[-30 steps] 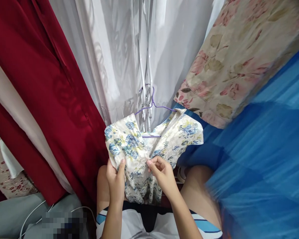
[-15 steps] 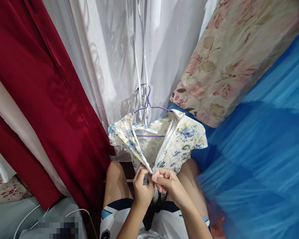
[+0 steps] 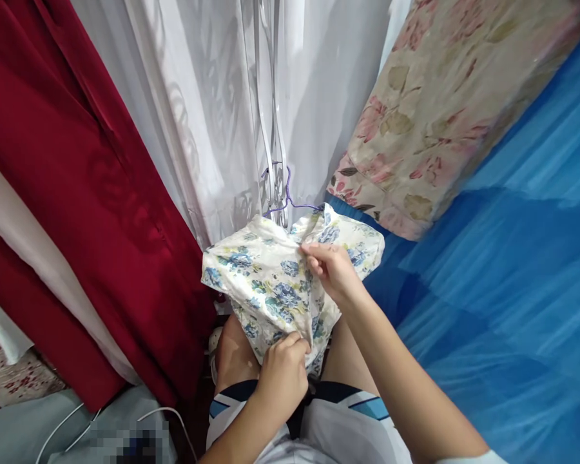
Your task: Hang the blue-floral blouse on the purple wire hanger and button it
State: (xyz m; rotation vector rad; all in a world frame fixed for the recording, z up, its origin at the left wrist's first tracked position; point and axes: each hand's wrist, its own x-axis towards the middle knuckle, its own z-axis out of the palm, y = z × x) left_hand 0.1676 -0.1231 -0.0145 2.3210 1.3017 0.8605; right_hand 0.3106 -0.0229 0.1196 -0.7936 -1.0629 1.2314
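A short-sleeved white garment (image 3: 270, 283) with blue and yellow flowers hangs on a purple hanger (image 3: 289, 193) before my knees. My right hand (image 3: 331, 267) pinches the zipper just under the neckline; the small pull between thumb and finger is mostly covered. Below that point the two edges of the opening lie together. Lower on the same seam, my left hand (image 3: 285, 367) is closed on the cloth, gripping it above my lap. The garment's bottom end is hidden between my legs.
White straps (image 3: 273, 96) hang down to the hanger hook, in front of a white curtain (image 3: 212, 84). Red cloth (image 3: 125, 212) drapes on the left. Pink-flowered cloth (image 3: 415, 135) and blue gauzy fabric (image 3: 512, 309) flank the right. A white cable (image 3: 164, 410) lies at lower left.
My right hand has moved up along the zipper from the bottom of the V opening to near the neckline, and the opening has closed. My left hand has shifted slightly down on the cloth.
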